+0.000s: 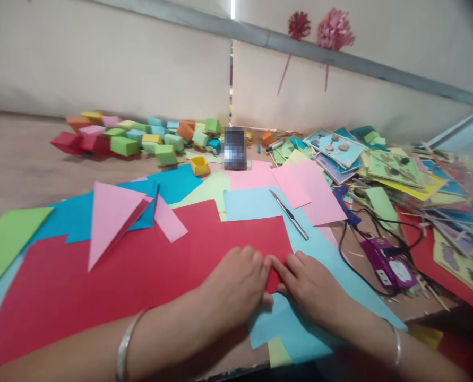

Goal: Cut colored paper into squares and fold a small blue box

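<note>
A large sheet of red paper (140, 270) lies across the table in front of me. My left hand (238, 284) has its fingers curled down on the sheet near its right front corner, the thumb at the near edge. My right hand (314, 284) meets it there, index finger and thumb closed on the same corner. The fingertips of both hands nearly touch, and a bit of red paper shows between them. Whether the corner is folded under the fingers I cannot tell. Beyond the hands, a craft knife (290, 215) rests on light blue paper (246, 204).
A folded pink paper (112, 217) stands on the red sheet's left. Several coloured paper boxes (125, 146) line the back, beside a phone-like dark device (235, 148). At right are a blue glue gun (345, 204), a purple power socket (389, 262) with black cable, and stacked craft cards (335, 148).
</note>
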Demonstrator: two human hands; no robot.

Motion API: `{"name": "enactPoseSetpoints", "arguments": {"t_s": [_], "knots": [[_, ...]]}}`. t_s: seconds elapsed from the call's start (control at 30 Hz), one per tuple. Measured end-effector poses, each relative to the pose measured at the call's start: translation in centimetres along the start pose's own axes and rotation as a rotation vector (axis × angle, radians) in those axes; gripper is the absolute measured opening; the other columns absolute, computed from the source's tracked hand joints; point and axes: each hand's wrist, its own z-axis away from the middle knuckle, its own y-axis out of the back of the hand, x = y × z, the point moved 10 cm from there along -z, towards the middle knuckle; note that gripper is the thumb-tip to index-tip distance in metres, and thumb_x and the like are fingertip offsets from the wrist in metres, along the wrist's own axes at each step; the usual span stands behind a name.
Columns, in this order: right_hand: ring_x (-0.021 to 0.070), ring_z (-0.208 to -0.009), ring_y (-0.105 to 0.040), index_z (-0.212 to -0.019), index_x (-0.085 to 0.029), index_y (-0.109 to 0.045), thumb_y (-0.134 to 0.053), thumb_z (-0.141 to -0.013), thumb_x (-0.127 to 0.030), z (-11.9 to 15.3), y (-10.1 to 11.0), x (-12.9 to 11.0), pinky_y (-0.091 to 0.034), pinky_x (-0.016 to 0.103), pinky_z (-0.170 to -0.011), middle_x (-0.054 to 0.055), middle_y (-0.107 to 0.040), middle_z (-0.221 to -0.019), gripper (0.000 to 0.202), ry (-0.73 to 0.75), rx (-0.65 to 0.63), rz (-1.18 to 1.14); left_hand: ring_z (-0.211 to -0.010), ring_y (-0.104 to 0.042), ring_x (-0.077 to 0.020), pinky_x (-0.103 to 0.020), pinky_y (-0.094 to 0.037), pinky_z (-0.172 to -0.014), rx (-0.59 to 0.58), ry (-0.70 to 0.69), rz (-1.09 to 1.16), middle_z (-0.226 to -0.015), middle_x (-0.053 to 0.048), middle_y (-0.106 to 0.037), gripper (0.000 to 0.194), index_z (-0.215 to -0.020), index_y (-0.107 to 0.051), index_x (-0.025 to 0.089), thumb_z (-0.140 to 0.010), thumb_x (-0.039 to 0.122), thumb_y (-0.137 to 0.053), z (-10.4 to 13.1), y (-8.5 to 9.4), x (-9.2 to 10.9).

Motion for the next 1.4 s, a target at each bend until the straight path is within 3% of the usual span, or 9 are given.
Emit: {"name": "enactPoseSetpoints", "arguments": {"t_s": [0.13,0.27,0.5,0.77,0.9,1.03,1.1,1.27,1.4], "knots": [[0.0238,-0.075,-0.051,-0.13,-0.005,-0.055,-0.053,-0.1,-0.031,0.1,-0.2,0.0,-0.035,0.037,-0.062,0.009,-0.061,-0.085,0.04,0.038,0.049,-0.01,-0.072,-0.059,-0.0229,-0.035,-0.039,-0.058,-0.078,0.032,-0.006,-0.09,-0.016,-0.07,0.094,-0.147,-0.045,0.0,-0.088,0.073,-0.049,1.9,-2.2,2.5],[0.0236,-0.074,-0.051,-0.13,-0.004,-0.054,-0.045,-0.103,-0.03,0.2,-0.4,0.1,-0.034,0.036,-0.061,0.009,-0.06,-0.085,0.039,0.054,0.071,-0.024,-0.065,-0.058,-0.0223,-0.034,-0.036,-0.05,-0.145,0.157,-0.021,-0.08,-0.016,-0.07,0.093,-0.146,-0.047,0.001,-0.088,0.073,-0.051,4.8,-3.8,1.8],[0.0222,-0.071,-0.051,-0.127,-0.004,-0.056,-0.037,-0.105,-0.027,0.1,0.0,0.3,-0.032,0.035,-0.059,0.008,-0.06,-0.081,0.037,0.065,0.095,-0.041,-0.055,-0.06,-0.0204,-0.031,-0.033,-0.045,-0.054,0.152,-0.123,-0.063,-0.009,-0.067,0.047,-0.138,-0.06,0.012,-0.092,0.022,-0.058,10.4,-3.9,1.4],[0.0232,-0.071,-0.051,-0.13,-0.003,-0.053,-0.039,-0.104,-0.027,0.1,-0.1,0.3,-0.035,0.036,-0.059,0.009,-0.06,-0.082,0.038,0.071,0.075,-0.045,-0.048,-0.063,-0.0222,-0.027,-0.032,-0.043,-0.35,0.358,0.022,-0.061,-0.007,-0.069,0.063,-0.129,-0.068,0.013,-0.072,-0.01,-0.052,13.1,-4.4,-1.6],[0.0235,-0.071,-0.052,-0.13,-0.003,-0.054,-0.042,-0.103,-0.027,0.2,-0.1,0.2,-0.038,0.036,-0.059,0.009,-0.06,-0.082,0.038,0.076,0.069,-0.035,-0.067,-0.071,-0.0251,-0.03,-0.04,-0.052,-0.596,0.485,0.23,-0.076,-0.006,-0.075,0.044,-0.084,-0.079,0.022,-0.076,-0.01,-0.05,13.5,-3.1,-4.0],[0.0225,-0.07,-0.053,-0.13,-0.004,-0.055,-0.044,-0.103,-0.027,0.0,-0.1,0.4,-0.04,0.034,-0.057,0.009,-0.06,-0.082,0.037,0.078,0.054,-0.04,-0.088,-0.067,-0.0288,-0.036,-0.046,-0.065,-0.354,0.415,0.198,-0.096,-0.01,-0.072,0.011,-0.096,-0.073,0.018,-0.089,0.021,-0.064,9.6,-0.5,-5.1],[0.022,-0.07,-0.054,-0.128,-0.007,-0.057,-0.044,-0.103,-0.027,0.0,0.0,0.8,-0.041,0.034,-0.057,0.008,-0.06,-0.082,0.035,0.067,0.043,-0.055,-0.091,-0.064,-0.0282,-0.036,-0.047,-0.067,-0.223,0.321,0.138,-0.102,-0.01,-0.069,0.022,-0.103,-0.07,0.017,-0.087,0.031,-0.071,7.9,-0.4,-4.6],[0.0238,-0.077,-0.059,-0.119,-0.01,-0.062,-0.048,-0.102,-0.032,-0.2,1.8,1.6,-0.048,0.036,-0.063,0.014,-0.065,-0.093,0.032,0.022,0.074,-0.066,-0.081,-0.063,-0.023,-0.032,-0.044,-0.061,-0.13,0.2,0.02,-0.098,-0.01,-0.066,0.016,-0.101,-0.066,0.015,-0.089,0.01,-0.058,6.8,-1.8,-3.3],[0.0284,-0.092,-0.064,-0.123,-0.009,-0.06,-0.047,-0.102,-0.029,-0.8,4.3,-0.4,-0.053,0.041,-0.074,0.019,-0.069,-0.108,0.032,0.079,0.174,-0.095,-0.067,-0.063,-0.0214,-0.029,-0.038,-0.05,-0.129,0.192,0.01,-0.082,-0.007,-0.066,0.016,-0.089,-0.063,0.015,-0.081,0.003,-0.055,7.0,-1.2,-2.3]]}}
